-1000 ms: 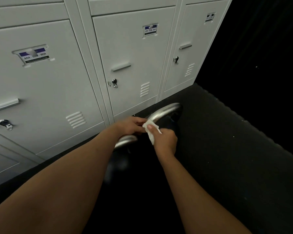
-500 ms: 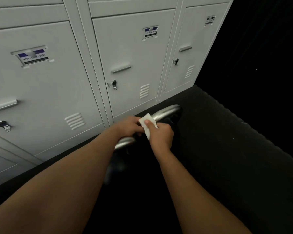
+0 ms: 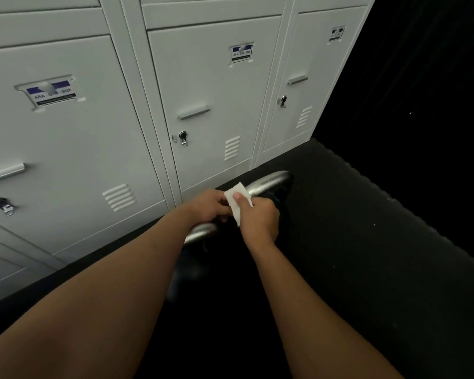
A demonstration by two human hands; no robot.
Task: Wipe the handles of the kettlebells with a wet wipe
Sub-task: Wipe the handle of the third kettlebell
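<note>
On the middle of the silver kettlebell handle (image 3: 268, 181), the right hand (image 3: 260, 220) pinched the white wet wipe (image 3: 237, 199) under its thumb, the left hand (image 3: 211, 205) just beside it gripped the handle, and behind the handle stood grey lockers (image 3: 203, 91).

A row of pale grey lockers (image 3: 208, 105), each labelled and keyed, lines a dark, speckled floor (image 3: 367, 255) beside deep shadow.

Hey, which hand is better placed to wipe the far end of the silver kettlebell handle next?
Right, probably. The right hand pinches the white wet wipe on the silver metal kettlebell handle, nearest its bare far end; the left hand grips the near part.
</note>
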